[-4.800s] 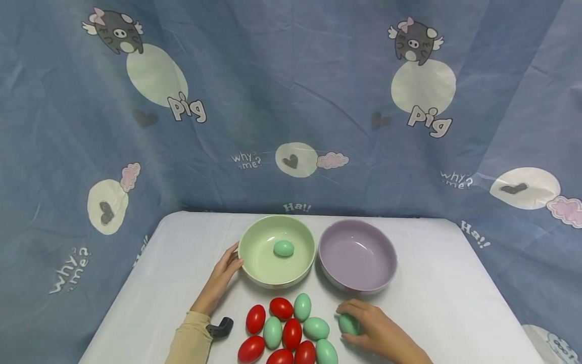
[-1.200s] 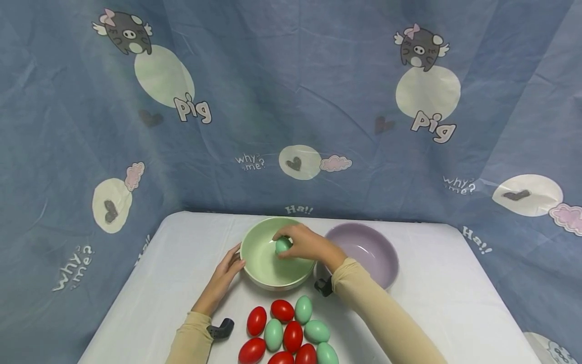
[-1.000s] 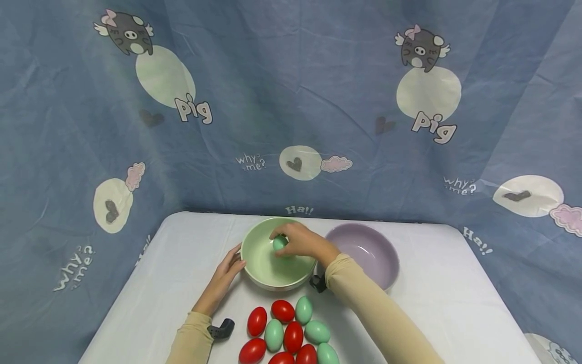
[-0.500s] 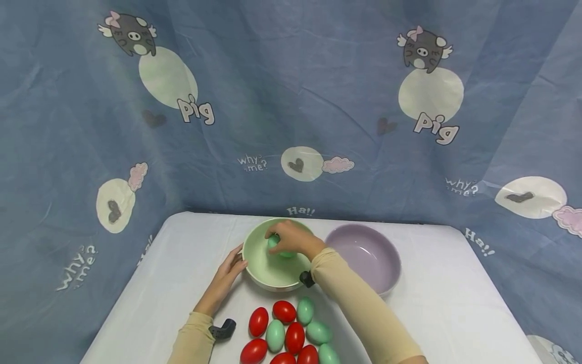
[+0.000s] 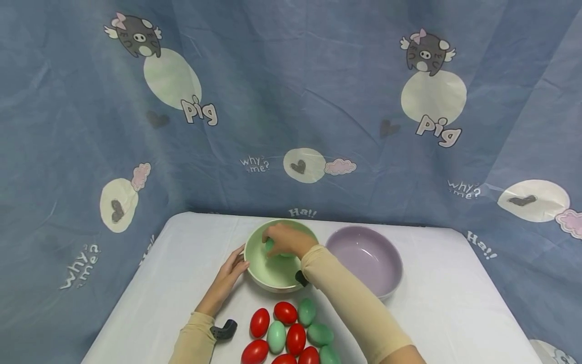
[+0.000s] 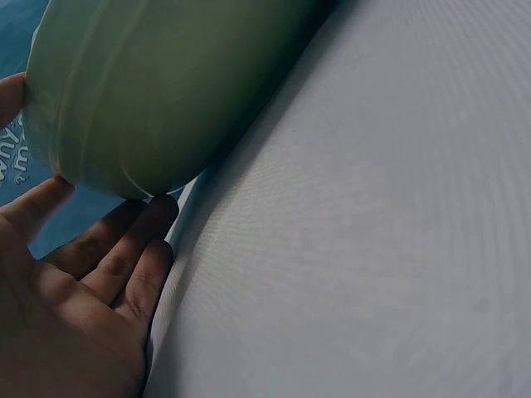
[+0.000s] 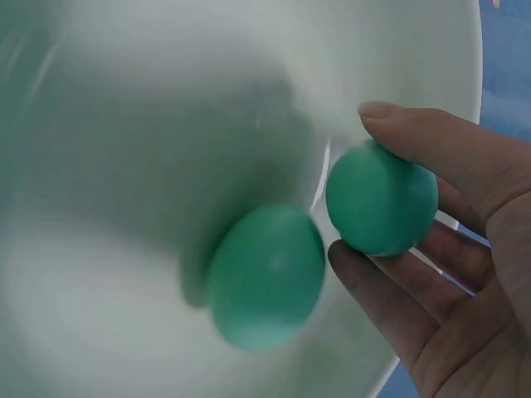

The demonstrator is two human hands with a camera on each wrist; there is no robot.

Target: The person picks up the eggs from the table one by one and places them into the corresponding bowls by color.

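My right hand (image 5: 287, 239) is inside the light green bowl (image 5: 272, 275), pinching a green egg (image 7: 382, 197) between thumb and fingers close to the bowl's inner wall. Beside it, a second green egg (image 7: 267, 278) lies on the bowl's bottom; in the head view the hand hides most of it. My left hand (image 5: 229, 275) touches the bowl's left outer side. In the left wrist view its fingertips (image 6: 158, 207) rest against the bowl's outer wall, with the fingers extended and spread rather than wrapped round it.
A purple bowl (image 5: 364, 258) stands just right of the green one, partly behind my right sleeve. In front, red eggs (image 5: 259, 323) and green eggs (image 5: 276, 337) lie grouped on the white tabletop (image 5: 445, 303). A blue patterned cloth (image 5: 318, 101) hangs behind.
The right hand picked up a green egg right of the group and carried it into the green bowl. Over the last second it shifted left with the egg. The left hand stays at the bowl.
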